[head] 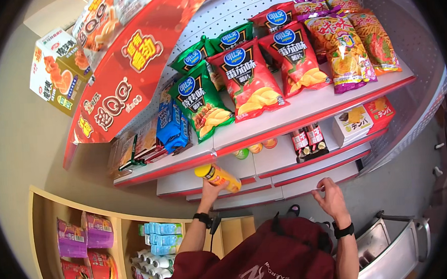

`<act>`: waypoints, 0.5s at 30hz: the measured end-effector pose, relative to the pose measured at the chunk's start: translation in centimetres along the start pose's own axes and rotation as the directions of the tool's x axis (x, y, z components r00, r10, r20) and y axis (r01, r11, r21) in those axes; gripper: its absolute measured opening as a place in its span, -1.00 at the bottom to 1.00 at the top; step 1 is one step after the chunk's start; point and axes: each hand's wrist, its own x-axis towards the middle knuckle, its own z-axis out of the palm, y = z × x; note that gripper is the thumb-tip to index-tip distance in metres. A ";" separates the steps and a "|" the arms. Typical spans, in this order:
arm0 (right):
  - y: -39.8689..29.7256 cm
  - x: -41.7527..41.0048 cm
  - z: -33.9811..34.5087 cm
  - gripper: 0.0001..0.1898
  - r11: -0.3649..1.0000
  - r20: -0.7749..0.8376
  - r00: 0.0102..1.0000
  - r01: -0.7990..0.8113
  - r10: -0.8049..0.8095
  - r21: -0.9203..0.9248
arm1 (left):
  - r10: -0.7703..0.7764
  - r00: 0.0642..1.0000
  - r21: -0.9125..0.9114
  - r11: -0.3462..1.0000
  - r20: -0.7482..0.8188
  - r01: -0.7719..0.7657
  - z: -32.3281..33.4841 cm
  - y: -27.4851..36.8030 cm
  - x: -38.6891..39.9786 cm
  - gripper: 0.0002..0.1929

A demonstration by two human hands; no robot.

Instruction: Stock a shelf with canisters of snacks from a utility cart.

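Note:
A yellow chip canister [227,180] with a dark band near its yellow lid is gripped in my left hand [211,192]. It is tilted, in front of the lower shelves and below the red edge strip of the snack shelf [253,124]. Over the floor to the right, my right hand [331,199] holds nothing, its fingers loosely bent and the thumb apart. Behind the canister, several round-topped containers [256,148] in green and orange stand on a lower shelf, partly hidden by the shelf above.
Red chip bags [250,81], green chip bags [202,102] and purple snack bags [342,53] line the upper shelf. Boxes [353,121] stand lower right. A red sign [129,76] juts out at left. A wooden shelf unit [118,236] and a metal cart [388,248] flank me.

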 end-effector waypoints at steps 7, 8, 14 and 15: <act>1.4 0.0 0.8 -0.75 0.999 -0.111 0.994 -0.028 0.026 -0.019 | 0.074 0.997 0.078 0.994 -0.010 -0.073 -2.3 -1.5 7.7 -0.47; 1.3 0.2 0.8 -0.76 0.999 -0.114 0.993 -0.038 0.035 -0.022 | 0.042 0.999 0.159 0.986 0.002 -0.042 -3.0 -2.1 8.6 -0.50; 0.9 -0.3 1.6 -0.77 0.995 -0.145 0.985 -0.093 0.088 -0.028 | -0.135 0.988 0.253 0.961 0.081 0.110 -2.8 -1.5 10.5 -0.54; 0.8 -0.3 1.9 -0.77 0.995 -0.144 0.985 -0.099 0.094 -0.022 | -0.145 0.986 0.282 0.952 0.077 0.118 -2.8 -1.5 10.7 -0.52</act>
